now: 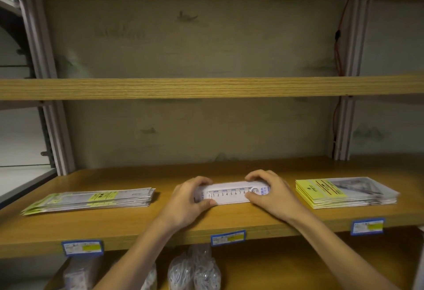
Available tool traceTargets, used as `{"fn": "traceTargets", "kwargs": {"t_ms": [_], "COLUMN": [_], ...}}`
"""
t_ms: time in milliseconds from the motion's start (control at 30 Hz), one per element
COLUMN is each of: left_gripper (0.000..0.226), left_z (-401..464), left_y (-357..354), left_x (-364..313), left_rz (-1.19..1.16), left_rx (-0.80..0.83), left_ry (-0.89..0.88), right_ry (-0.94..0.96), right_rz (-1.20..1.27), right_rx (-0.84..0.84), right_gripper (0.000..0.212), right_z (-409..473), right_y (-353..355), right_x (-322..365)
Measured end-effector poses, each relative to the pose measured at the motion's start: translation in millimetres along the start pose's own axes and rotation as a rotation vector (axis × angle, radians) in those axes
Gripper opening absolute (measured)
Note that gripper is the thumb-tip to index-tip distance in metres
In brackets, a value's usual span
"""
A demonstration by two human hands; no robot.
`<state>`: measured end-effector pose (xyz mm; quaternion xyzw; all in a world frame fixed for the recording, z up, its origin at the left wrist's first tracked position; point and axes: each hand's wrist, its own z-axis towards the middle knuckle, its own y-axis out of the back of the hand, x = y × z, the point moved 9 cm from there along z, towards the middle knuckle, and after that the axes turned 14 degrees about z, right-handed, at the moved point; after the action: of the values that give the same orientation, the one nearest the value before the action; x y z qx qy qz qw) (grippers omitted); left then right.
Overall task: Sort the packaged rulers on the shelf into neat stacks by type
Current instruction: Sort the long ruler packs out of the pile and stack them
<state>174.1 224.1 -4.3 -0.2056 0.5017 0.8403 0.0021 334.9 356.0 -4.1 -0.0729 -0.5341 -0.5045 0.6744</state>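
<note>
A stack of white packaged rulers (231, 193) with a numbered scale lies in the middle of the wooden shelf (160, 223). My left hand (190, 200) grips its left end, thumb at the front and fingers over the back. My right hand (270, 192) grips its right end the same way. To the left lies a flat stack of long rulers in pale green and yellow packaging (91, 199). To the right sits a neat stack of yellow-labelled packages (344, 192).
Blue price tags (228, 237) line the shelf's front edge. An upper shelf board (206, 87) runs overhead. Clear plastic bags (195, 269) sit on the shelf below. Grey metal uprights (346, 126) stand at both sides, with an orange cable along the right one.
</note>
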Motion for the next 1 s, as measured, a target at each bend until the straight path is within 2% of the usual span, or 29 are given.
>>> {"fn": "traceTargets", "kwargs": {"t_ms": [133,300,400,600,867,1000], "left_gripper": [0.041,0.032,0.03,0.042,0.038,0.047], "left_z": [0,0,0,1,5,2], "left_y": [3,4,4,-1,-5,0], "left_x": [-2,-1,2,2,5,12], "left_rz": [-0.004,-0.169,-0.185,-0.236,-0.205,-0.355], "left_rx": [-0.034,-0.014,-0.016,0.04,0.049,-0.002], "left_ry": [0.0,0.032,0.048,0.042,0.077,0.162], "right_ry": [-0.014,-0.028,-0.038,-0.032,-0.039,-0.046], "right_rz": [0.005,0.03,0.037,0.029,-0.024,0.01], "right_rx": [-0.014,-0.036,-0.038,-0.004,0.044,0.013], "right_gripper": [0.032,0.028,0.027,0.03,0.039,0.039], "right_z": [1,0,-1,0,2,3], "right_y": [2,3,3,-1,-7,-5], "right_x": [-2,-3,-3,-1,-3,-5]}}
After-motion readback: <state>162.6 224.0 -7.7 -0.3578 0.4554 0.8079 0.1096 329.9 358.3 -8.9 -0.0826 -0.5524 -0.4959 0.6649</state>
